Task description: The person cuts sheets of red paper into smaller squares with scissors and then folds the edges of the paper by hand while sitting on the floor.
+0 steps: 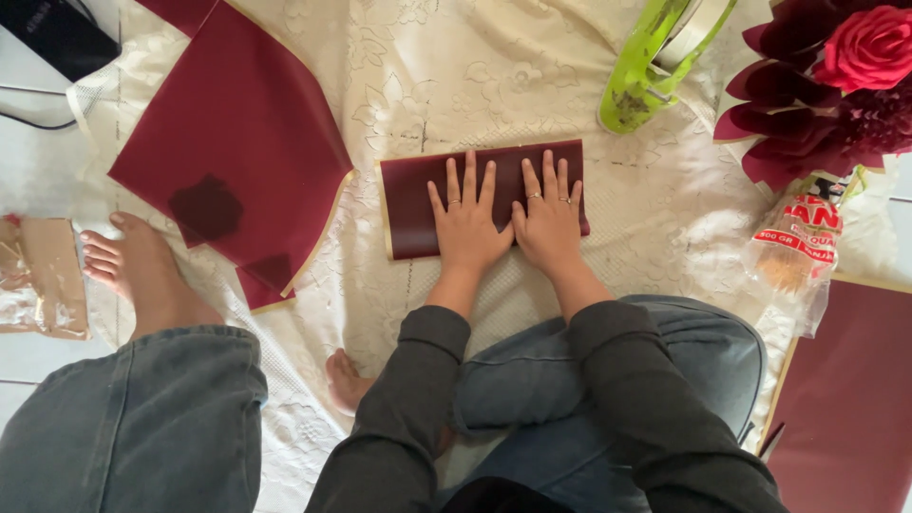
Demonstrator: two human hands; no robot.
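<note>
A folded rectangle of dark red paper point(408, 204) lies flat on a cream lace cloth point(456, 85) in front of me. My left hand point(467, 223) presses on its middle with fingers spread, palm down. My right hand point(549, 218) lies beside it, also flat and spread, covering the paper's right part. Both hands wear rings. Neither hand grips anything.
Larger dark red sheets point(237, 133) lie at the left, another sheet point(845, 399) at the lower right. A green tape dispenser point(646, 71) sits at the back. A red rose bouquet point(836, 85) and a clear plastic packet point(793, 247) are at the right. My bare foot point(133, 266) rests left, beside brown packaging point(43, 275).
</note>
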